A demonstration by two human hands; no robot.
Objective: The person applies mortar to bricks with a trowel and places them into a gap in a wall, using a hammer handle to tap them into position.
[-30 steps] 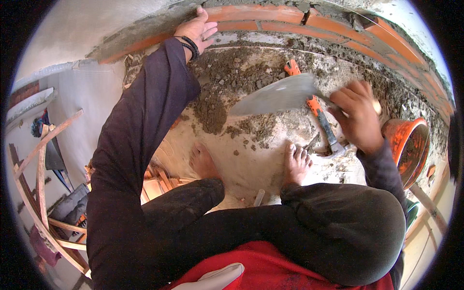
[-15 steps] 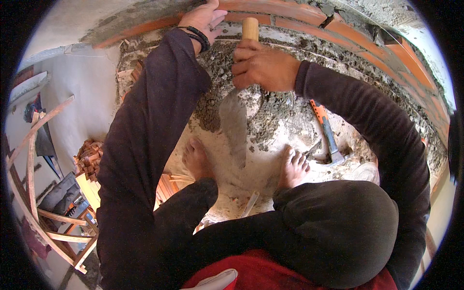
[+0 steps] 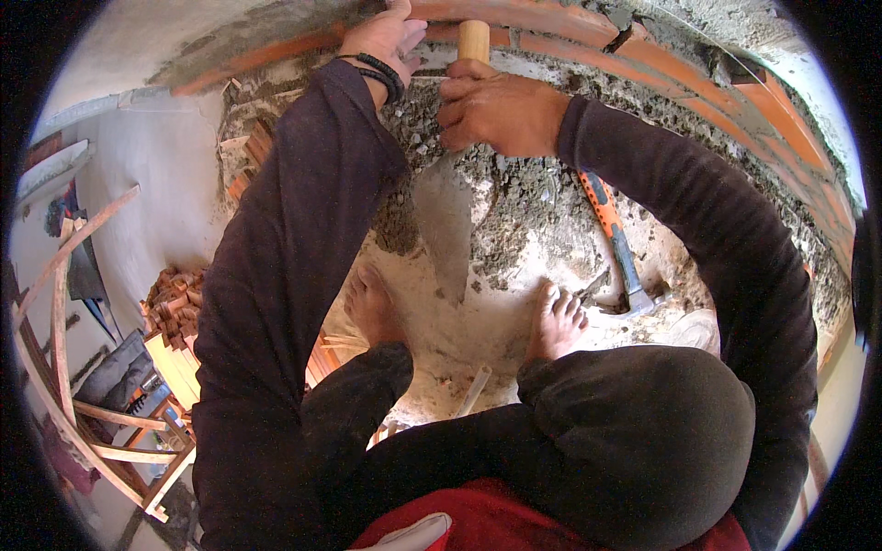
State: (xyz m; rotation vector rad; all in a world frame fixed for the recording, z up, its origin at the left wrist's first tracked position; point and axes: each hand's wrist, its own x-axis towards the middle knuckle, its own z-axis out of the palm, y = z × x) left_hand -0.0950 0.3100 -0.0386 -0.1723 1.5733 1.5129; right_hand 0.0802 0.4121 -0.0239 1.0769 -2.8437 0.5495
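Two hands are near the brick wall (image 3: pixel 542 20): the left hand (image 3: pixel 384 39), fingers loosely spread, at the bricks; the right hand (image 3: pixel 505 115) wrapped around the trowel (image 3: pixel 444 230). A second ago its blade pointed leftward near the hammer (image 3: pixel 611 230); now it points toward the feet (image 3: pixel 559 321).
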